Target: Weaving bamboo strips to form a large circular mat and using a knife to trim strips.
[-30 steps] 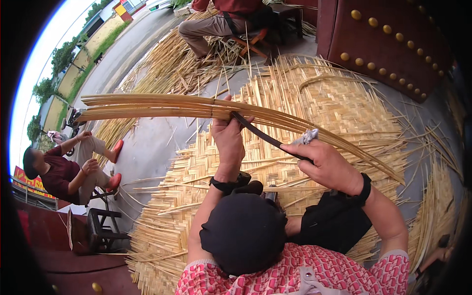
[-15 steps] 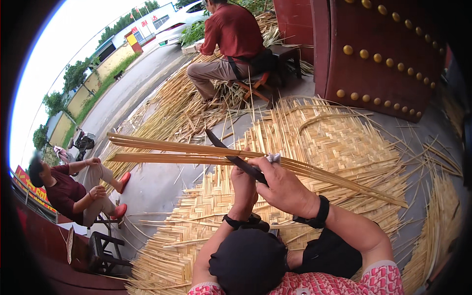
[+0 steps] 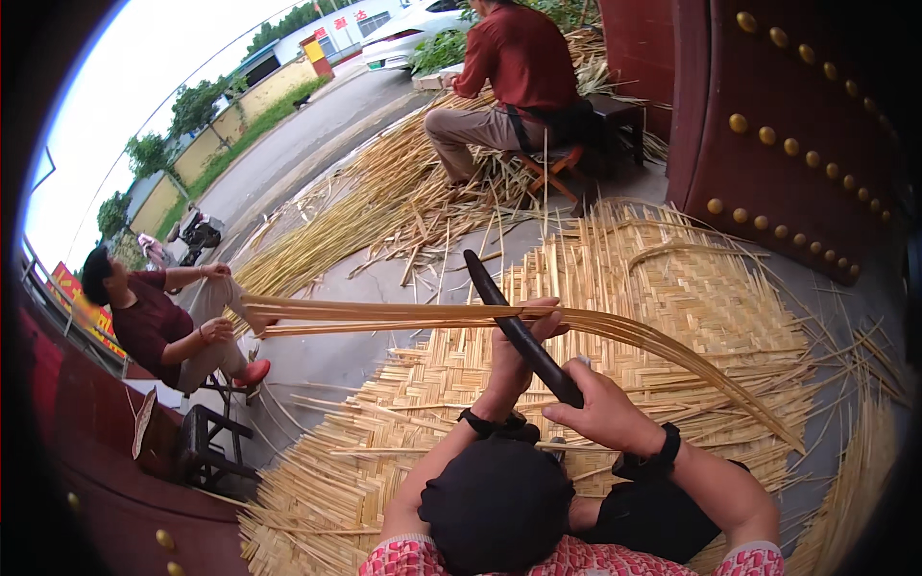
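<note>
My left hand (image 3: 512,367) is closed around a bundle of long tan reed strips (image 3: 663,348), which spans the view from side to side. To the left the strips part into two groups; their right end curves downward. Gripped in my right hand (image 3: 613,411) is a dark, curved, blade-like tool (image 3: 541,355). It slants up and to the left across the bundle, near my left fingers. Something pale is wrapped around a right finger. Beneath both hands lies a large woven reed mat (image 3: 711,278) with loose, unwoven ends.
Ahead, a person in a red shirt (image 3: 531,58) sits on a stool beside piled reeds (image 3: 375,216). Another seated person (image 3: 158,312) is at the left, near a black stool (image 3: 206,446). A studded red door (image 3: 759,173) stands at the right, with loose reeds (image 3: 845,490) below.
My right hand has drawn back down and right from my left hand, and the tool stands more steeply. The bundle's right end bends more. The whole view has shifted.
</note>
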